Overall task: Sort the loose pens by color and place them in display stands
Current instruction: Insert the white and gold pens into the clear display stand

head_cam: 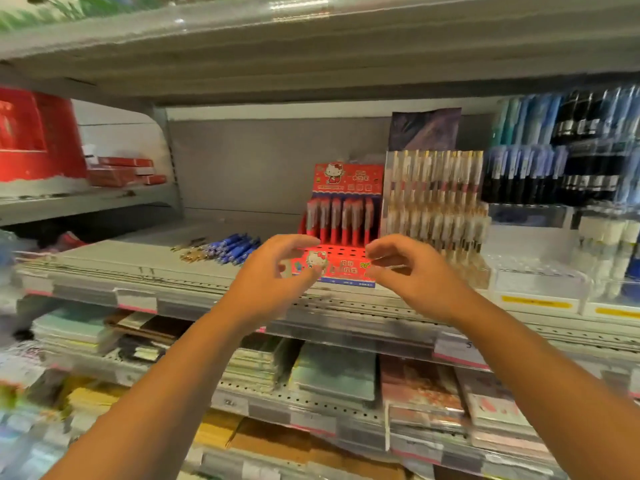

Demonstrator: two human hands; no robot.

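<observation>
A red cartoon-cat display stand (346, 268) sits on the middle shelf (138, 268), with red pens (339, 220) upright in its back rows and bare holes in its front tier. My left hand (273, 275) curls round the stand's front left corner. My right hand (412, 271) curls round its front right corner. A loose pile of blue pens (232, 249) lies on the shelf left of the stand, with a few gold-tipped pens (192, 252) beside them.
A stand of white-and-gold pens (436, 202) touches the red stand's right side. Racks of blue and black pens (571, 150) fill the far right. Red boxes (121, 171) sit on the left shelf. Notebooks (332, 375) line the lower shelves.
</observation>
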